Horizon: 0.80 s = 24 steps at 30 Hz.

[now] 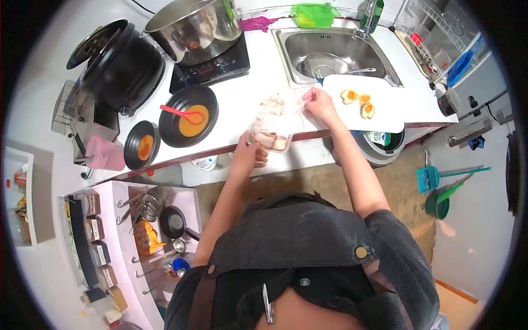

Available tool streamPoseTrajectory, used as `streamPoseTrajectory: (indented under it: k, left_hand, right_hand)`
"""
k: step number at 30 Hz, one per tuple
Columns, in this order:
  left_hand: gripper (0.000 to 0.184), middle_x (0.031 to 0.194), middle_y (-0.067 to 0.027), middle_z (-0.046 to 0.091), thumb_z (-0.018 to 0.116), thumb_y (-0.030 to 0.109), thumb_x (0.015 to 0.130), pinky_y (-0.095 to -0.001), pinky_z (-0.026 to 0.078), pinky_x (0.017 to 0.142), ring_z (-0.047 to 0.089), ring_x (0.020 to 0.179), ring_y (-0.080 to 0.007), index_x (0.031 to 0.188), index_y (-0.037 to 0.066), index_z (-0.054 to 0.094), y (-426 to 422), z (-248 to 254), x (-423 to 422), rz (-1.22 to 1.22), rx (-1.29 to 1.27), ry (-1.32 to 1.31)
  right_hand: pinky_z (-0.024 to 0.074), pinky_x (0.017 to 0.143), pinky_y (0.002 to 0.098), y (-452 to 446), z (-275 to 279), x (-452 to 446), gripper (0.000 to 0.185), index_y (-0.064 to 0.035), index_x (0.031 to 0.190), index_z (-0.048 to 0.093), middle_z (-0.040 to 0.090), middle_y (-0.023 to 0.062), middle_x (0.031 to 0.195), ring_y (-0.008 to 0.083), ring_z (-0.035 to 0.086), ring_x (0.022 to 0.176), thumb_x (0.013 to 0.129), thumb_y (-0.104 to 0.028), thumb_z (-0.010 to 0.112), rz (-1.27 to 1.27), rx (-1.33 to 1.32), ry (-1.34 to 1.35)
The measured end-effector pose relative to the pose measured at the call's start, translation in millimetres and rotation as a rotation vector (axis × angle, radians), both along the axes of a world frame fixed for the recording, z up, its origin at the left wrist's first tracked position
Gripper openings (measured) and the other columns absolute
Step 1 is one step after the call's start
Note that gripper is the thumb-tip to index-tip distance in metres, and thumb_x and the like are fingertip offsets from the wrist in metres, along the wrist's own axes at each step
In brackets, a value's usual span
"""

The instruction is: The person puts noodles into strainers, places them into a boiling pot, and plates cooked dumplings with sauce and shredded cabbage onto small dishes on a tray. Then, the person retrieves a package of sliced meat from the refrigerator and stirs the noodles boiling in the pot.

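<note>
A clear plastic container (282, 144) of pale, sliced food, which looks like meat, is tilted at the counter's front edge. My left hand (248, 156) grips its near left corner, thumb at the side and fingers curled below. At its far right side, my right hand (319, 105) pinches what looks like thin see-through plastic (298, 104); glare blurs its outline. Just right of that hand lies a white cutting board (341, 118) with several pieces of halved egg (367, 110). Left of the container, a black bowl (171, 132) holds orange-brown liquid and a red spoon (184, 114).
A smaller black bowl (131, 154) and a pink pitcher (104, 157) stand at the left. Behind are a black cooker (124, 74) and a steel pot (203, 33) on an induction stove (231, 63). The sink (352, 47) contains a strainer (324, 65). Below the board sits a bin (379, 154).
</note>
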State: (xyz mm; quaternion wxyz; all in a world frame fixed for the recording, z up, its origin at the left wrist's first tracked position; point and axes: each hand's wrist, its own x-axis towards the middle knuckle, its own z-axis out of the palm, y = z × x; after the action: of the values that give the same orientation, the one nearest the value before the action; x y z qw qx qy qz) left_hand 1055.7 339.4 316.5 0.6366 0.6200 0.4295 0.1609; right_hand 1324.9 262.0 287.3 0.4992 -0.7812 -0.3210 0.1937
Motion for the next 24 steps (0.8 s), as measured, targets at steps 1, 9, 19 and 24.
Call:
streamPoseTrajectory:
  k: [1, 9, 19, 24]
  left_hand:
    - [0.061, 0.086, -0.0169, 0.060, 0.052, 0.011, 0.087, -0.0352, 0.051, 0.075, 0.062, 0.078, -0.0275, 0.142, 0.008, 0.027, 5, -1, -1, 0.018, 0.304, 0.125]
    - [0.030, 0.106, -0.0153, 0.064, 0.066, 0.003, 0.075, -0.0340, 0.047, 0.089, 0.062, 0.099, -0.0292, 0.105, 0.005, 0.067, 51, 19, 9, -0.438, 1.015, -0.154]
    - [0.005, 0.083, -0.0180, 0.061, 0.055, 0.003, 0.087, -0.0387, 0.048, 0.064, 0.061, 0.073, -0.0340, 0.087, -0.001, 0.059, 69, 10, 50, -0.355, 0.916, -0.170]
    - [0.008, 0.081, -0.0168, 0.059, 0.054, 0.005, 0.087, -0.0375, 0.048, 0.065, 0.059, 0.073, -0.0323, 0.087, -0.001, 0.060, 92, -13, 69, -0.330, 0.940, -0.326]
  right_hand:
    - [0.0499, 0.076, 0.0344, -9, 11, -2, 0.024, -0.0028, 0.091, 0.060, 0.064, 0.0165, 0.087, 0.0269, 0.064, 0.085, 0.068, -0.005, 0.065, 0.068, -0.008, -0.059]
    - [0.0389, 0.103, 0.0423, -47, 40, -103, 0.055, -0.0005, 0.120, 0.052, 0.040, 0.0263, 0.135, 0.0399, 0.039, 0.127, 0.068, -0.011, 0.070, 0.265, -0.013, -0.463]
    - [0.0490, 0.085, 0.0404, -26, 32, -81, 0.026, 0.0002, 0.100, 0.060, 0.058, 0.0190, 0.106, 0.0355, 0.058, 0.098, 0.076, -0.010, 0.062, 0.196, 0.098, -0.586]
    - [0.0502, 0.077, 0.0397, -9, 33, -67, 0.014, -0.0001, 0.090, 0.063, 0.062, 0.0156, 0.088, 0.0333, 0.061, 0.085, 0.077, -0.005, 0.061, 0.104, 0.197, -0.549]
